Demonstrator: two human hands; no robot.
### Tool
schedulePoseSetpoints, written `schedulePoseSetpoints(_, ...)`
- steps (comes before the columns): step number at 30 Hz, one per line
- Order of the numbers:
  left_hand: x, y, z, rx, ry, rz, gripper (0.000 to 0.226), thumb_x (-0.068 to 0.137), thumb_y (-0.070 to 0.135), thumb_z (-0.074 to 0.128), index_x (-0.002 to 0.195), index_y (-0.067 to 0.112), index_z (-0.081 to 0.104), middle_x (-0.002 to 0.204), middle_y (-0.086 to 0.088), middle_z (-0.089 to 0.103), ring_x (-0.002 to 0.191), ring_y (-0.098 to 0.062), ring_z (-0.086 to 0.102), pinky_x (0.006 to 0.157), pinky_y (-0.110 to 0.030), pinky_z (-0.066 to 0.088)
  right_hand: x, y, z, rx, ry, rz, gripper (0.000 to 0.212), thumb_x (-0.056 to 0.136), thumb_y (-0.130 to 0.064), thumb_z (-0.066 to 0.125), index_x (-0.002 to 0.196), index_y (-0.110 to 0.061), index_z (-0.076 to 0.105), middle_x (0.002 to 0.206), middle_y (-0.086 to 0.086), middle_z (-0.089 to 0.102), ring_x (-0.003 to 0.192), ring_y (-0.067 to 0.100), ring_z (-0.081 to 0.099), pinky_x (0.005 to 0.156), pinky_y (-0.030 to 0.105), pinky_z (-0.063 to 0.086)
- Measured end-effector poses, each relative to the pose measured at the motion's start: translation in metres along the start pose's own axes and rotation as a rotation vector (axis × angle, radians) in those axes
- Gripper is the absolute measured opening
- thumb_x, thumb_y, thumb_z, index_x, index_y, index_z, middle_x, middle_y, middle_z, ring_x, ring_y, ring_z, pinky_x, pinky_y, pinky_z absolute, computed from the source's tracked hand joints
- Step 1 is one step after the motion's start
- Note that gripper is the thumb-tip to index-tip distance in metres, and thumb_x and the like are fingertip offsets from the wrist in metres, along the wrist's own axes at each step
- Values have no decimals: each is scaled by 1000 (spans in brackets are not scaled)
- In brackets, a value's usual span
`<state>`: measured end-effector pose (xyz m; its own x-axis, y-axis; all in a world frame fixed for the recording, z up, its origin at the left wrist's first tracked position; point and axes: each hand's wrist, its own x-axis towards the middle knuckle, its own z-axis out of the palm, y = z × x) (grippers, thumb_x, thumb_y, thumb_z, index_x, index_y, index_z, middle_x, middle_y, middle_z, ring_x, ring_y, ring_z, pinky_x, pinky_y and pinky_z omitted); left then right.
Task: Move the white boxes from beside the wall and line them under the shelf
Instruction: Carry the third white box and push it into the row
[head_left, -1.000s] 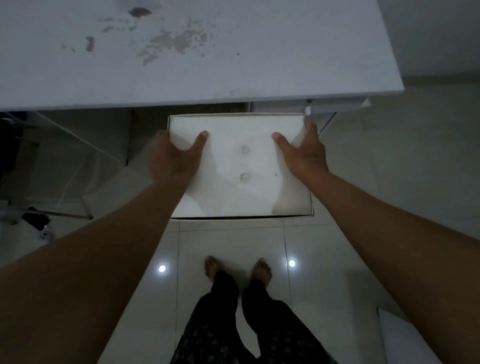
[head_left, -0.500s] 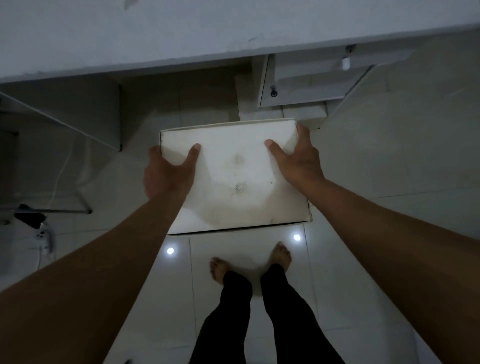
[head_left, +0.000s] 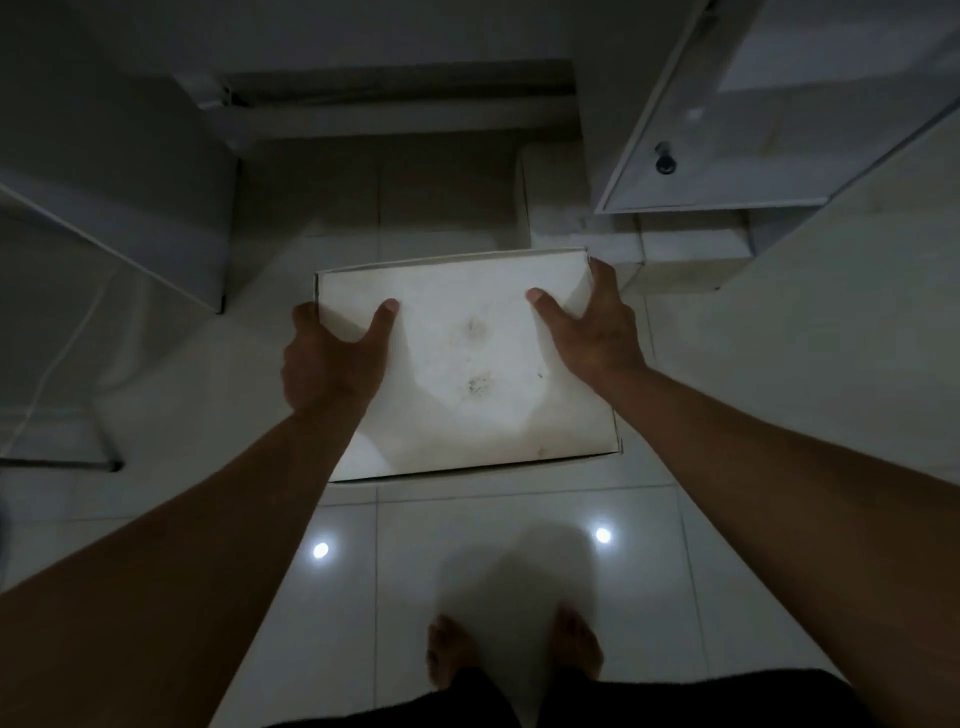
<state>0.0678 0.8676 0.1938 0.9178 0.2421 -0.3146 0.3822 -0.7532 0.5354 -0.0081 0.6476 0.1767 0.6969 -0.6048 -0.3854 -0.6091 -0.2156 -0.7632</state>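
A flat white box with faint dark smudges on its lid is held low over the tiled floor, in front of the dim space under the shelf. My left hand grips its left edge, thumb on the lid and fingers hidden underneath. My right hand grips the right far corner the same way. Another white box lies on the floor just beyond it to the right, partly under a cabinet.
A white cabinet door with a dark knob hangs at the upper right. A white panel bounds the dim recess on the left. A metal frame leg and cable lie far left. My bare feet stand on the glossy tiles.
The box has gone down toward the floor, held by both hands. My view has tipped lower, so the shelf top has left the frame and the recess under it now shows.
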Motion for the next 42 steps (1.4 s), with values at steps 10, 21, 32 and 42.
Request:
schedulePoseSetpoints(10,90,-92,150,-12,-10,16,91,68,77,63,135,21,40,128,-12,58,115,-38,56,97,-47,47,88,136,113,8,56,-49,77,85,-54,66,146,-23,31,133,6,54,120,24,52,85,16,33)
schedulePoseSetpoints(21,138,-126,247,30,8,63,93,68,80,60,137,21,40,129,-11,58,115,-37,56,95,-45,45,150,207,160,-20,110,-80,77,84,-55,67,145,-22,32,133,11,53,120,28,51,95,28,40)
schedulePoseSetpoints(32,134,-137,243,268,-95,538,121,63,91,50,156,28,3,164,-7,4,149,-29,8,116,-53,16,156,202,173,-358,189,-350,69,98,-41,50,154,-15,20,161,8,17,147,25,15,119,43,17)
schedulePoseSetpoints(42,132,-159,211,800,-479,1054,133,51,97,50,155,35,-4,161,5,-21,146,-11,-22,120,-43,-8,174,198,175,-747,48,-554,61,99,-48,35,152,-20,25,159,6,22,148,27,9,119,54,6)
